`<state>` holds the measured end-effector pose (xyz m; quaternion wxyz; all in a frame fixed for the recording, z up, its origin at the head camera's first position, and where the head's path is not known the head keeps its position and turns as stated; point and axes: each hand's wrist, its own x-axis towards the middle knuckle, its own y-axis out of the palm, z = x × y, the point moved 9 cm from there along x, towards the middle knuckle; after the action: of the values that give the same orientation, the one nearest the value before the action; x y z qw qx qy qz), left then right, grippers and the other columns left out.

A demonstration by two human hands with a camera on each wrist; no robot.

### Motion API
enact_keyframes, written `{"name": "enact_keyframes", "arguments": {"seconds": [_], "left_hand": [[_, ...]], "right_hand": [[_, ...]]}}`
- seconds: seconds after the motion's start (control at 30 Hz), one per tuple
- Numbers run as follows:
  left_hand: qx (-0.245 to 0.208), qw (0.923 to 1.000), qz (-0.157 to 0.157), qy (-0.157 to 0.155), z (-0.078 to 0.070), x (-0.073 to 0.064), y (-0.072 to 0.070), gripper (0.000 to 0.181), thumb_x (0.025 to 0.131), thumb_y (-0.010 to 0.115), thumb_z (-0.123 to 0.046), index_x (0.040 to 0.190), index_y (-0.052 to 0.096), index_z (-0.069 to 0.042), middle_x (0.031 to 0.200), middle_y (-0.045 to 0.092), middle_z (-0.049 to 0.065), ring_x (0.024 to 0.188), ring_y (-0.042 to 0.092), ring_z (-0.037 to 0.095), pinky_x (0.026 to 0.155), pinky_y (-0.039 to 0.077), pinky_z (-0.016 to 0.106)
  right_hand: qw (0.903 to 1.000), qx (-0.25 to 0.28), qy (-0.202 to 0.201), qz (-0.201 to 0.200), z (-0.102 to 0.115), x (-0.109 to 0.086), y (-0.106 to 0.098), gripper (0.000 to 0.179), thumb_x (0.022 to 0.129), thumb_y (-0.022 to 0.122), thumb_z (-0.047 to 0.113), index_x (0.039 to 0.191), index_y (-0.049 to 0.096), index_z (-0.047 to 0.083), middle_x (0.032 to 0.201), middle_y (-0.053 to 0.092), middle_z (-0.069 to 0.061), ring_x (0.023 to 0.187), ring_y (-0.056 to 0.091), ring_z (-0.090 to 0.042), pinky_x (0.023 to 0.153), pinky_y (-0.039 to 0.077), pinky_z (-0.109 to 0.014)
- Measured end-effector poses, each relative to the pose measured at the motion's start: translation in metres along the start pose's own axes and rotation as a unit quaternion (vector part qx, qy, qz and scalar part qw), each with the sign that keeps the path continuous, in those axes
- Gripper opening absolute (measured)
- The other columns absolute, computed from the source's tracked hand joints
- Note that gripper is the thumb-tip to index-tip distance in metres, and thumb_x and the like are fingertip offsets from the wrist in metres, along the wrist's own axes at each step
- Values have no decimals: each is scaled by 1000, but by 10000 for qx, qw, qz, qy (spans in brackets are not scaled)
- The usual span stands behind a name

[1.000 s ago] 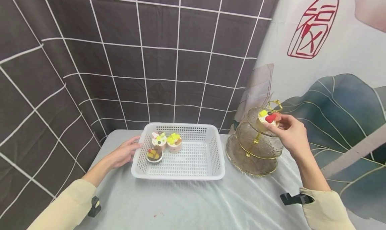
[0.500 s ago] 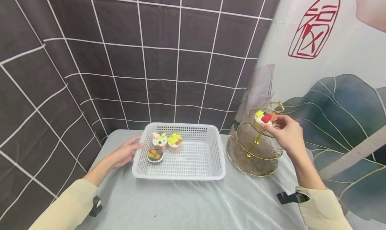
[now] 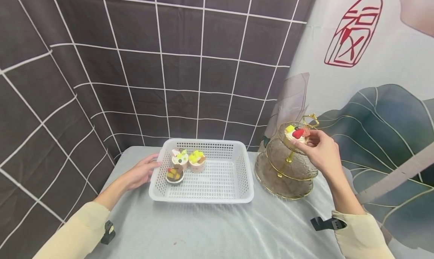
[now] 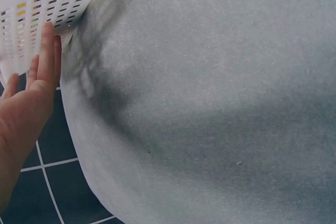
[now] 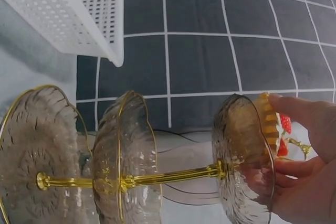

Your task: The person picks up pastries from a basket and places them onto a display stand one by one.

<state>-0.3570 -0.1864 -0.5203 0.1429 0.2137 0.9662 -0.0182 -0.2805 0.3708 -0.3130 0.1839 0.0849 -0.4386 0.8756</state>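
Pinching a small round cream-topped cake with a ribbed yellow base, a red strawberry and a yellow cube (image 3: 295,134), your right hand (image 3: 322,151) has its thumb and fingers closed about the side, reaching in from 4 o'clock. The cake is at the top plate of a three-tier stand of clear, rippled plates with gold rims and a gold post (image 3: 284,184); you cannot tell whether the base fully rests there. The stand's gold ornamental handle (image 3: 311,119) rises at about 1 o'clock from the cake.

Your left hand (image 3: 139,173) lies at 9 o'clock of a white rectangular perforated plastic basket (image 3: 203,199), fingers extended and touching its outer wall. The basket sits at 9 o'clock of the stand, near it.

Inside the basket you have three cakes grouped close together: a pale pink cup with white cream and green bits (image 3: 179,159) toward 10 o'clock, a pale pink cup heaped with yellow pieces (image 3: 197,161) toward 11 o'clock, and a dark brown cup with golden chunks (image 3: 174,174) at 9 o'clock.

Basket and stand stand on a tabletop covered in pale grey cloth (image 3: 203,230). At 12 o'clock hangs a dark cloth with a white grid (image 3: 179,70).
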Motion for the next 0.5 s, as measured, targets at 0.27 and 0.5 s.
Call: {"name": "enact_keyframes", "arguments": {"seconds": [0.27,0.5], "left_hand": [[9,10000,74,34,-2,-1,3,72,115,45,-24,170,2,-5,165,28,34,143,48,49,107,53,60],[37,10000,38,-48,-3,-1,1,72,115,45,-24,170,2,-6,166,28,33,145,46,49,108,53,59]], "right_hand": [[9998,-94,-186,6,4,-5,-14,79,94,80,50,142,56,-8,129,67,-29,115,68,-44,78,44,-13],[9990,-156,-343,-234,18,-10,-36,75,96,78,45,144,54,-7,133,64,-31,124,62,-50,101,51,-62]]}}
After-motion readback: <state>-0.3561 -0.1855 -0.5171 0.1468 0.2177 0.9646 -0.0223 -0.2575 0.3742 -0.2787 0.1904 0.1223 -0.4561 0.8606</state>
